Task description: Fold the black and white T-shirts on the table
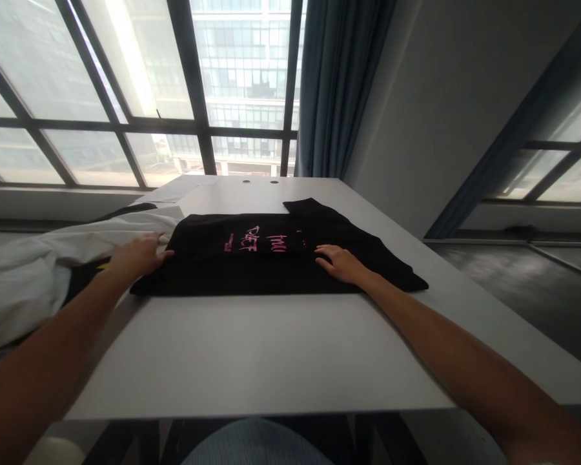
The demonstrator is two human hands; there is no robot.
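A black T-shirt (271, 278) with pink lettering lies sideways on a white table (271, 361), folded along its length, with its hem end at the left and its sleeve and neck end at the right. My right hand (339, 263) rests palm down on it, right of the lettering, fingers spread and slightly bent. At the hem end is my left hand (138, 258), thumb and fingers apart, its thumb touching the shirt's left edge. Beneath and behind that hand lies a crumpled white garment (33, 265), and the undersides of its fingers are hidden.
Black cloth with a yellow patch (103, 265) shows under the white garment. White paper-like sheets (177, 188) lie at the table's far left, near two round dark holes. Windows and a blue curtain (341, 84) stand behind; the table's right edge slants away toward the floor.
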